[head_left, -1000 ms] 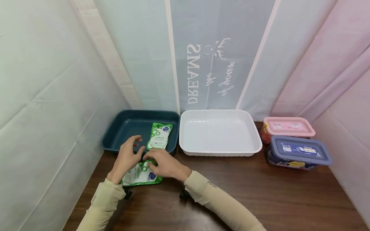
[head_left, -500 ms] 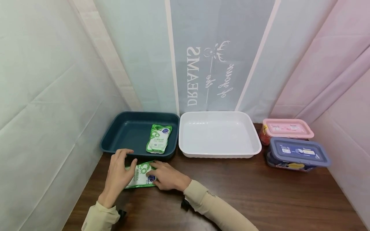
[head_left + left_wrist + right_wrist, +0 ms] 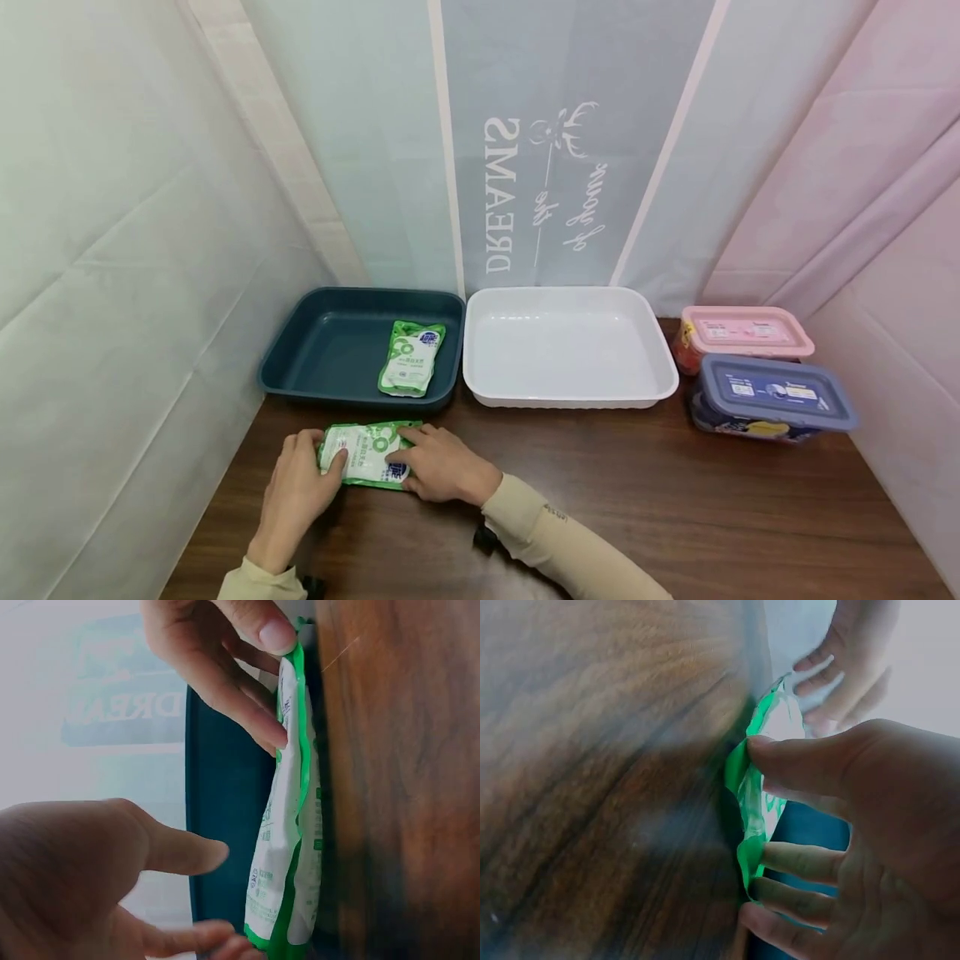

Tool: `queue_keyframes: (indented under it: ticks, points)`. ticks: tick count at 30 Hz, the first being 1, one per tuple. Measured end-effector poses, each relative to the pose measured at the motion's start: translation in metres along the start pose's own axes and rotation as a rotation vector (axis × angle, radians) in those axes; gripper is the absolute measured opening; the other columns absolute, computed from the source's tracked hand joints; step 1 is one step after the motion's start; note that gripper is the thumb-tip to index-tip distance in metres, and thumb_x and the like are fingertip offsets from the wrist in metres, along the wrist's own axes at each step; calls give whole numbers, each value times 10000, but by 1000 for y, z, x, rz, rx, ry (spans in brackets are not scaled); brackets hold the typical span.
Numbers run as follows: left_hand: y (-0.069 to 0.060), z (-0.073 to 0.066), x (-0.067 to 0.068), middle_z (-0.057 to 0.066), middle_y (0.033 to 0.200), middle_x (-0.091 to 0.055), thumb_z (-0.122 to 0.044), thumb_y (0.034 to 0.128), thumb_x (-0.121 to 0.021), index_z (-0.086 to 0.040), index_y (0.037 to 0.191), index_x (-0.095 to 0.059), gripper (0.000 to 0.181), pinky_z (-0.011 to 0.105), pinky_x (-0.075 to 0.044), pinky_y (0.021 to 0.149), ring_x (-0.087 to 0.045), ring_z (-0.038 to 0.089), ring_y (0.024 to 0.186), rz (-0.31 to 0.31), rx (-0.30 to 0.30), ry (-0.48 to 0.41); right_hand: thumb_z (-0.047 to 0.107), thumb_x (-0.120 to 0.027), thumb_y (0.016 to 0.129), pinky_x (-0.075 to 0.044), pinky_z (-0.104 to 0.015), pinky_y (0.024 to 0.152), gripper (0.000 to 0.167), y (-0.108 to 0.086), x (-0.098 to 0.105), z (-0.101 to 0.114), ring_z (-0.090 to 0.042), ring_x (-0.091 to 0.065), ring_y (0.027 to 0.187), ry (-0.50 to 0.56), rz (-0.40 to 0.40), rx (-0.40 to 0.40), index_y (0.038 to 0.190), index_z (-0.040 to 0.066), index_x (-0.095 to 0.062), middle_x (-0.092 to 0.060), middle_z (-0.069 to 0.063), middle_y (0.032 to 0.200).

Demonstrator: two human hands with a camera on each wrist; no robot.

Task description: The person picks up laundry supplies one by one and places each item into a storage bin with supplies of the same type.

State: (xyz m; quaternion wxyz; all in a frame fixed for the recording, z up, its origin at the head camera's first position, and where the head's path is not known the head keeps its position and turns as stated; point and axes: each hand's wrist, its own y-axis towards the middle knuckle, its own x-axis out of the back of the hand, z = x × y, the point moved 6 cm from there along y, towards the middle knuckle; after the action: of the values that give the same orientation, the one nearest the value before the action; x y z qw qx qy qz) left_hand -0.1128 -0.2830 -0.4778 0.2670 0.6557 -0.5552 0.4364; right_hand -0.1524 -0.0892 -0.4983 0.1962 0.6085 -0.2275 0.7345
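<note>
A green-and-white detergent pouch (image 3: 363, 450) lies flat on the wooden table, in front of the dark teal tray (image 3: 322, 342). My right hand (image 3: 447, 467) grips its right end; in the right wrist view the thumb is on the near edge and the fingers (image 3: 799, 862) reach its end and far side. At the left end is my left hand (image 3: 294, 483), fingers around the corner and thumb over the top. The left wrist view shows that thumb apart from the pouch, with the fingertips beside its lower end. A second, similar pouch (image 3: 412, 358) lies inside the teal tray's right side.
A white tray (image 3: 570, 350) stands right of the teal one, close beside it. Farther right are a pink-lidded box (image 3: 746, 329) and a blue-lidded box (image 3: 776, 396). Curtain-like cloth hangs behind, and a pale wall (image 3: 150, 292) bounds the left.
Both hands have come down nearer the table. The right hand has shifted from the pouch's upper middle to its right end, and the left has closed in on the left end.
</note>
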Motion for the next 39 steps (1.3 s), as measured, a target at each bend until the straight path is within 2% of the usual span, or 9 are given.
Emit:
queue_keyframes:
  ticks: [5,10,13,17,20,24,30,34,39]
  points:
    - [-3,10,-10,415,1428,-423,-399,1047,-630,138,1477,-401,725,665,-537,821,-594,554,1158,95,76,24,456,-697,1035,-516,-359,1121,467,-5,1,1,-234,-542,1423,-25,19,-24,1492,389,-625,-512,-21,1620]
    - [-4,13,-16,395,1467,-433,-424,1049,-626,134,1516,-400,762,703,-517,897,-552,564,1248,124,63,33,432,-699,1039,-525,-370,1115,468,-10,0,3,-253,-552,1417,-3,22,-13,1496,357,-628,-504,-44,1626]
    - [-3,11,-17,404,1511,-379,-401,1050,-632,133,1544,-356,778,725,-491,953,-481,600,1311,111,32,32,410,-719,1030,-525,-389,1120,470,-13,1,3,-276,-549,1426,30,16,-7,1486,324,-643,-500,-68,1629]
    - [-1,5,-18,411,1549,-370,-352,1048,-647,128,1570,-345,771,736,-457,1017,-431,640,1346,96,-55,37,413,-748,1011,-516,-402,1135,467,-17,2,2,-286,-534,1444,68,13,-5,1459,313,-666,-494,-71,1633]
    - [1,0,-19,396,1536,-429,-320,1040,-664,109,1557,-415,716,714,-461,1022,-468,627,1316,103,-123,41,407,-764,1001,-507,-401,1149,457,-19,1,1,-284,-523,1455,90,18,-4,1441,314,-679,-490,-68,1637]
    - [3,-6,-20,359,1529,-461,-309,1044,-665,56,1525,-513,623,697,-458,1017,-477,584,1291,131,-181,52,359,-778,994,-479,-377,1178,447,-23,-1,-2,-283,-511,1462,109,24,8,1429,304,-687,-484,-66,1640]
    - [8,-12,-22,229,1431,-599,-274,1042,-690,-20,1433,-642,468,646,-494,1015,-542,464,1258,188,-292,72,233,-784,969,-424,-376,1227,437,-27,-2,-9,-298,-469,1498,186,15,42,1399,261,-709,-469,-82,1649]
    - [9,-11,-26,174,1368,-647,-300,1028,-713,-42,1405,-663,460,617,-511,1019,-588,413,1230,239,-291,91,162,-779,962,-411,-365,1236,420,-31,-5,-16,-296,-427,1533,291,5,67,1375,211,-722,-457,-89,1659]
    - [8,-10,-28,127,1262,-685,-373,1013,-731,-83,1306,-711,413,591,-533,968,-632,359,1154,268,-252,96,117,-767,974,-428,-348,1218,424,-38,-5,-27,-275,-411,1541,397,-31,33,1389,178,-700,-442,-70,1667]
